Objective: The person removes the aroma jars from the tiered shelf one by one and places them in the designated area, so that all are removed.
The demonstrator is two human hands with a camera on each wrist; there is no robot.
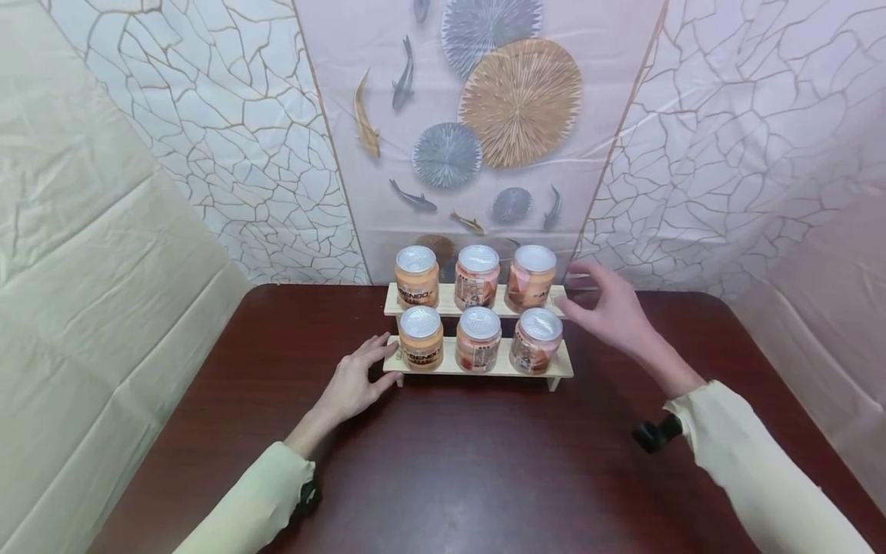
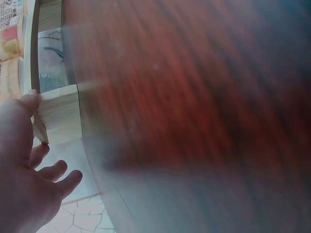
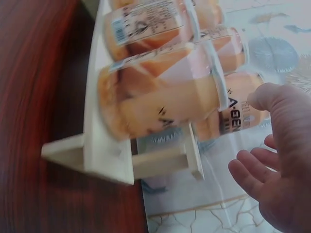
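Pale sleeves [image 1: 768, 469] before a two-tier jar stand [image 1: 449, 355]

Nearest the camera, the sleeves rise from the bottom edge, each with a black device [image 1: 656, 434] at its cuff. Beyond them, on a dark reddish table [image 1: 450, 462], the wooden stand bears six upright jars [image 1: 477, 342], three per tier and set slightly apart. Each jar is closed by a whitish ribbed lid [image 1: 480, 323]; the bodies show orange and pink with printed lettering (whether that colour is contents or wrap cannot be told). Left hand [image 1: 353, 385]: extended to the lower tier's left end, pinching the board between thumb and fingers, the outer fingers fanned free. Right hand [image 1: 609, 308]: beside the upper tier's right end, thumb and fingers well parted in a loose curve, holding nothing; contact with the board cannot be told. Behind hangs a patterned backdrop [image 1: 277, 115].
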